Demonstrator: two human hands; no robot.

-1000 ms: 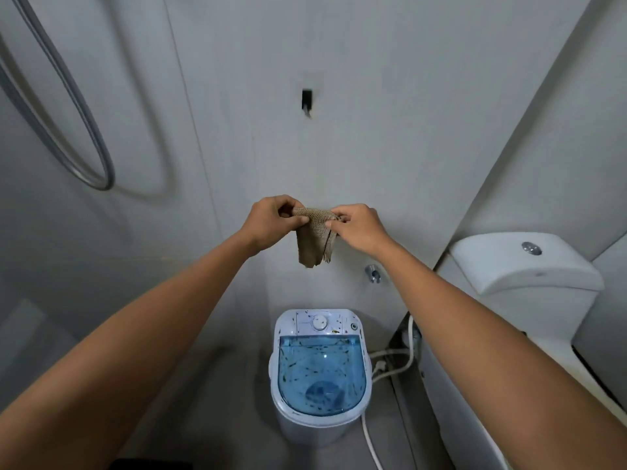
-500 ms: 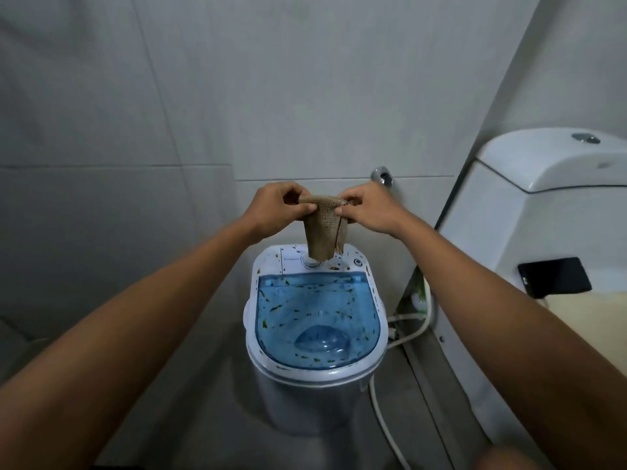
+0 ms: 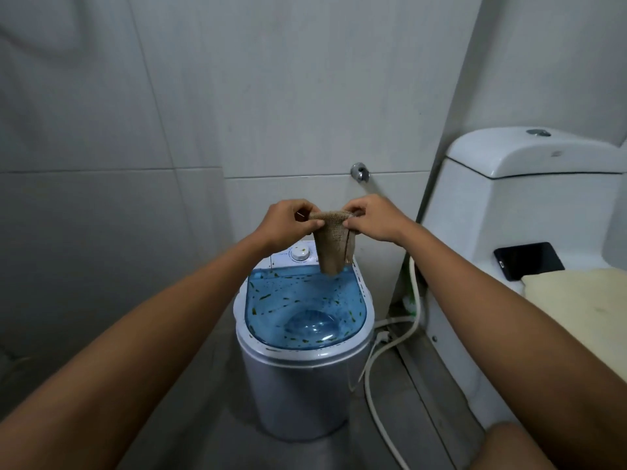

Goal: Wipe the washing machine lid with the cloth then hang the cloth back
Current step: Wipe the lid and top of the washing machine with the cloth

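Fingers of both hands pinch the top edge of a small brown woven cloth [image 3: 334, 245], thumb against curled fingertips on each side. Left hand [image 3: 288, 223] grips the left end of that edge and right hand [image 3: 375, 218] grips the right end, so the edge is drawn into a short band between them while the rest hangs down in a loose, narrowing fold. Both forearms reach forward from the lower corners of the view. The cloth is held in the air above the back of a small washing machine [image 3: 302, 378], its lower tip in front of the rear edge of the lid; whether it touches the lid cannot be told.

That translucent blue lid [image 3: 305, 307] is closed and speckled with many small green and brown flecks, with a rounded shape showing through it. Behind the lid sits a white control panel with a round white dial [image 3: 300, 254], partly hidden by the left hand and the cloth. The machine's body is pale grey and stands on a grey floor against a tiled wall.

A chrome wall tap [image 3: 359, 172] is fixed to the wall above the right hand. White hoses [image 3: 375, 385] run from the machine's right side along the floor. Further right stands a white toilet [image 3: 515, 184] with a flush button on its cistern, and a dark phone [image 3: 528, 260] lies on it beside a cream-coloured cushion-like cover [image 3: 576, 300].
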